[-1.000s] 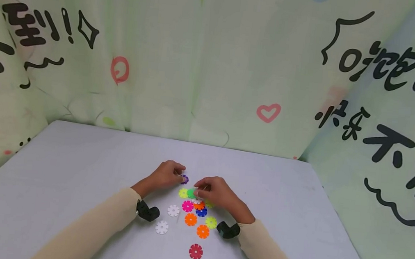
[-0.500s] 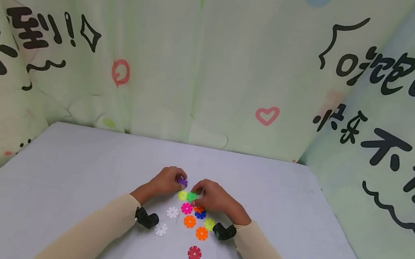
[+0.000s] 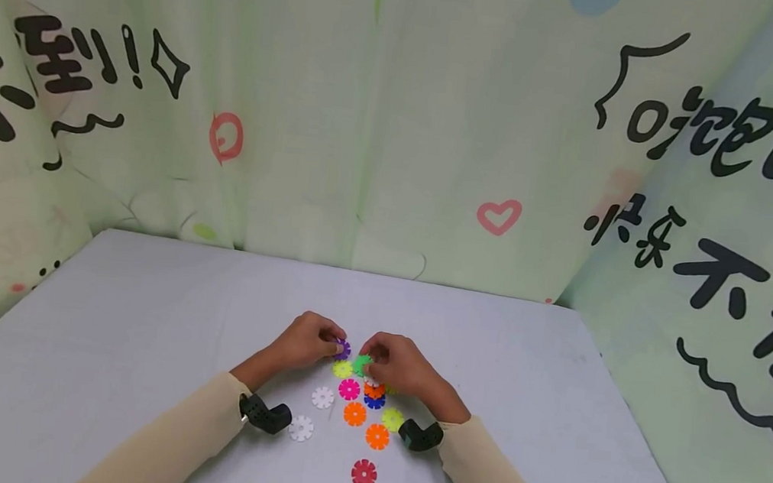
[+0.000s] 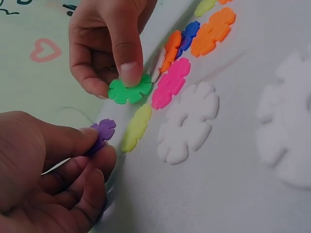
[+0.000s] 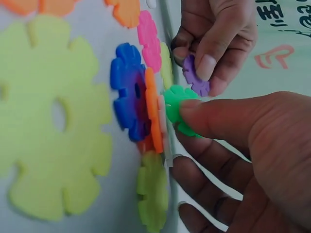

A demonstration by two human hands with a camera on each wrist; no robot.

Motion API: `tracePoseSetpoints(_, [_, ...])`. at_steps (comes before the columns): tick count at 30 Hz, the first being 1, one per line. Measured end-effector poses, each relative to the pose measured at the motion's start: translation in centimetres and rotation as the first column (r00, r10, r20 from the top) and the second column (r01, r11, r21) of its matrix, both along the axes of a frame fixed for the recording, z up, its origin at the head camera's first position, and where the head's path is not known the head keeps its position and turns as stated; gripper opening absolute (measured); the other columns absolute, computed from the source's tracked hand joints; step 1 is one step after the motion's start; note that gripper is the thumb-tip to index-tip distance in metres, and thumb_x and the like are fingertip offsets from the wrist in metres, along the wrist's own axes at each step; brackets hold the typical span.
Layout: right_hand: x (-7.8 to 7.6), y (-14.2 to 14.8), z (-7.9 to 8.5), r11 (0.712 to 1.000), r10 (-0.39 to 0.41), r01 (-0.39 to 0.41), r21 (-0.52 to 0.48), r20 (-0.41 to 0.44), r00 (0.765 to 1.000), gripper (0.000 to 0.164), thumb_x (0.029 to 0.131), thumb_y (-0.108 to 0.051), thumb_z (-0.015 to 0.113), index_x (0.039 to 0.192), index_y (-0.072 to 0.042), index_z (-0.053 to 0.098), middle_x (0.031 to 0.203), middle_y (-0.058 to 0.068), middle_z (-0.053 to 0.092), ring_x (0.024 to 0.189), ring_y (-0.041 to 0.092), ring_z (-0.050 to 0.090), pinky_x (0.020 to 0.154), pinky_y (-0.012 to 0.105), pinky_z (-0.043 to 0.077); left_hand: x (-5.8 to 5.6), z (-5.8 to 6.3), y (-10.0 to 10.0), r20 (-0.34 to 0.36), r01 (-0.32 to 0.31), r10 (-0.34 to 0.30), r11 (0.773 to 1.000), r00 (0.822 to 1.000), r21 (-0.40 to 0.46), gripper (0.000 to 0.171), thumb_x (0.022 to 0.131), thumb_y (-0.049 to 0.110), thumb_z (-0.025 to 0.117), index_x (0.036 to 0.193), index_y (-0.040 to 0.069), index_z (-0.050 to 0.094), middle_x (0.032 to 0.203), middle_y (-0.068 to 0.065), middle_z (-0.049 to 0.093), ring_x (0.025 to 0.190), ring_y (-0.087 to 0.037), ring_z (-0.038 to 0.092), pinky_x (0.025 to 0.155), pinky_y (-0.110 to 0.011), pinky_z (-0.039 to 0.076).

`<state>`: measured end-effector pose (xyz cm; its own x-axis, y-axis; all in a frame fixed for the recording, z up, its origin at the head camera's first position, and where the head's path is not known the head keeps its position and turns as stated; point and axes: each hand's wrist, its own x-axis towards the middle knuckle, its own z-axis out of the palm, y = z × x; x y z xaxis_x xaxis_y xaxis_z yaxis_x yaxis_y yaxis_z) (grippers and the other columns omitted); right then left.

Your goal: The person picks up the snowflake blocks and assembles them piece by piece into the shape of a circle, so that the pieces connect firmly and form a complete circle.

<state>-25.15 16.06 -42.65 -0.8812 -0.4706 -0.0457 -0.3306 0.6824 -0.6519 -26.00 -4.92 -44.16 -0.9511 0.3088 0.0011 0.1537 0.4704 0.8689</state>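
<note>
Between thumb and fingers my left hand (image 3: 307,340) pinches a purple notched plastic disc (image 4: 103,136), shaped like a snowflake or flower. My right hand (image 3: 403,362) pinches a green disc (image 4: 130,90) of the same kind, thumb on its face. The two discs are close but apart. Just below them on the table lies a yellow disc (image 3: 342,369), with a pink disc (image 3: 349,389) nearer. Under the right hand, an orange disc (image 5: 154,111) and a blue disc (image 5: 127,92) overlap, with a white one partly hidden beside them.
More discs lie on the white table (image 3: 166,314): two white ones, including this white disc (image 3: 301,428), several orange and yellow ones, and a red disc (image 3: 364,473) nearest the body. A printed curtain (image 3: 301,111) hangs behind the table.
My left hand has lifted the purple disc and brought it slightly nearer. The right hand has taken up the green disc from beside the yellow one, and the discs are now held close together.
</note>
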Motion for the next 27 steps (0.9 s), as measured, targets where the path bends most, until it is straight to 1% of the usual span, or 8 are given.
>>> tracePoseSetpoints(3, [0.1, 0.2, -0.2, 1.000, -0.002, 0.001, -0.011, -0.066, 0.998, 0.017, 0.089, -0.006, 0.068, 0.105, -0.012, 0.067, 0.088, -0.004, 0.060, 0.083, 0.016, 0.056, 0.077, 0.030, 0.051, 0.1, -0.1, -0.1, 0.071, 0.011, -0.016, 0.998, 0.997, 0.064, 0.018, 0.088, 0.000, 0.068, 0.105, -0.001, 0.071, 0.082, -0.005, 0.065, 0.069, -0.017, 0.060, 0.065, -0.027, 0.054])
tracePoseSetpoints(7, [0.3, 0.5, -0.1, 0.998, -0.010, 0.002, -0.055, -0.140, 0.990, 0.021, 0.090, -0.004, 0.066, 0.110, -0.010, 0.069, 0.094, -0.002, 0.064, 0.084, 0.015, 0.057, 0.078, 0.029, 0.052, 0.4, 0.2, -0.3, 0.165, 0.011, -0.033, 0.991, 0.986, 0.131, 0.021, 0.090, 0.003, 0.067, 0.111, 0.000, 0.071, 0.088, -0.006, 0.067, 0.072, -0.018, 0.064, 0.069, -0.028, 0.055])
tracePoseSetpoints(10, [0.5, 0.6, 0.1, 0.996, -0.034, 0.020, -0.091, -0.156, 0.987, 0.016, 0.090, -0.004, 0.067, 0.105, -0.010, 0.071, 0.096, -0.002, 0.065, 0.084, 0.015, 0.058, 0.076, 0.027, 0.052, 0.6, 0.7, -0.5, 0.189, 0.001, -0.030, 0.988, 0.981, 0.155, 0.021, 0.091, 0.006, 0.067, 0.112, 0.001, 0.070, 0.091, -0.006, 0.068, 0.074, -0.019, 0.064, 0.071, -0.029, 0.055])
tracePoseSetpoints(13, [0.6, 0.7, 0.2, 0.993, -0.044, 0.026, -0.112, -0.158, 0.987, 0.013, 0.089, -0.004, 0.070, 0.101, -0.009, 0.072, 0.095, -0.002, 0.066, 0.082, 0.014, 0.060, 0.075, 0.025, 0.052, 0.8, 1.1, -0.6, 0.195, -0.014, -0.018, 0.986, 0.981, 0.164, 0.021, 0.092, 0.007, 0.067, 0.112, 0.002, 0.071, 0.093, -0.005, 0.069, 0.076, -0.019, 0.065, 0.072, -0.029, 0.055])
tracePoseSetpoints(15, [0.7, 0.7, 0.3, 0.992, -0.046, 0.029, -0.120, -0.143, 0.989, 0.012, 0.088, -0.005, 0.071, 0.099, -0.009, 0.072, 0.093, -0.003, 0.066, 0.082, 0.014, 0.060, 0.074, 0.024, 0.052, 0.9, 1.2, -0.6, 0.212, -0.026, -0.010, 0.986, 0.977, 0.166, 0.021, 0.092, 0.007, 0.067, 0.112, 0.002, 0.071, 0.093, -0.005, 0.069, 0.075, -0.019, 0.065, 0.072, -0.029, 0.055])
tracePoseSetpoints(19, [0.7, 0.7, 0.3, 0.990, -0.041, 0.026, -0.139, -0.108, 0.993, 0.008, 0.088, -0.005, 0.071, 0.096, -0.009, 0.070, 0.090, -0.003, 0.066, 0.081, 0.014, 0.061, 0.075, 0.024, 0.053, 1.2, 1.2, -0.5, 0.245, -0.037, -0.002, 0.988, 0.969, 0.152, 0.022, 0.092, 0.008, 0.067, 0.113, 0.003, 0.070, 0.088, -0.005, 0.068, 0.072, -0.018, 0.064, 0.071, -0.028, 0.054])
tracePoseSetpoints(22, [0.8, 0.8, 0.3, 0.987, -0.036, 0.021, -0.158, -0.093, 0.995, 0.006, 0.088, -0.006, 0.071, 0.094, -0.008, 0.070, 0.089, -0.003, 0.066, 0.081, 0.014, 0.062, 0.075, 0.026, 0.054, 1.6, 1.2, -0.4, 0.254, -0.030, -0.011, 0.987, 0.967, 0.156, 0.023, 0.092, 0.008, 0.066, 0.114, 0.002, 0.069, 0.086, -0.006, 0.068, 0.070, -0.019, 0.065, 0.070, -0.028, 0.054])
tracePoseSetpoints(27, [1.0, 0.8, 0.6, 0.983, -0.043, 0.026, -0.182, -0.091, 0.995, 0.005, 0.088, -0.007, 0.071, 0.092, -0.009, 0.070, 0.087, -0.003, 0.067, 0.082, 0.013, 0.065, 0.076, 0.026, 0.054, 2.2, 1.5, -0.4, 0.261, -0.042, -0.003, 0.985, 0.965, 0.168, 0.024, 0.093, 0.006, 0.064, 0.116, 0.002, 0.068, 0.093, -0.006, 0.068, 0.072, -0.020, 0.065, 0.071, -0.027, 0.054])
